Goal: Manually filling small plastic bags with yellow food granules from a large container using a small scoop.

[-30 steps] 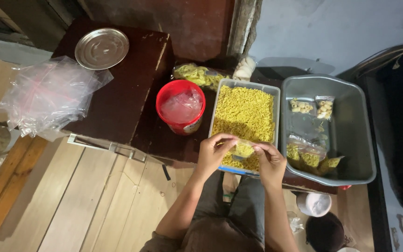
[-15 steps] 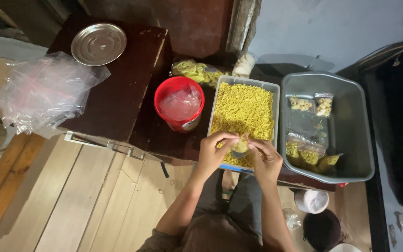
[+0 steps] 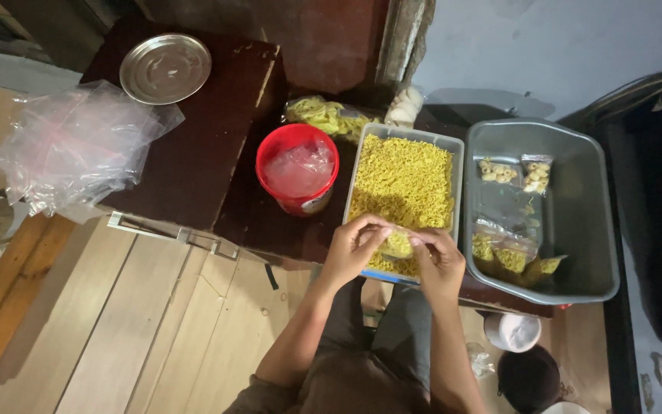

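Note:
My left hand (image 3: 354, 247) and my right hand (image 3: 437, 259) meet over the near end of a clear tray (image 3: 457, 165) full of small yellow snack pieces. Between them they pinch a small clear bag (image 3: 398, 244) partly filled with the yellow pieces. Both sets of fingers are closed on the bag's top edge. To the right stands a grey plastic tub (image 3: 584, 222) holding several small filled bags (image 3: 511, 257).
A red bucket (image 3: 298, 169) lined with clear plastic sits left of the tray. A heap of empty clear bags (image 3: 78, 146) and a round metal lid (image 3: 165, 67) lie on the dark cabinet (image 3: 208, 153). A larger snack bag (image 3: 327, 115) lies behind the bucket.
Both hands have stayed over the tray's near end with the small bag, shifting slightly. The view has drifted a little.

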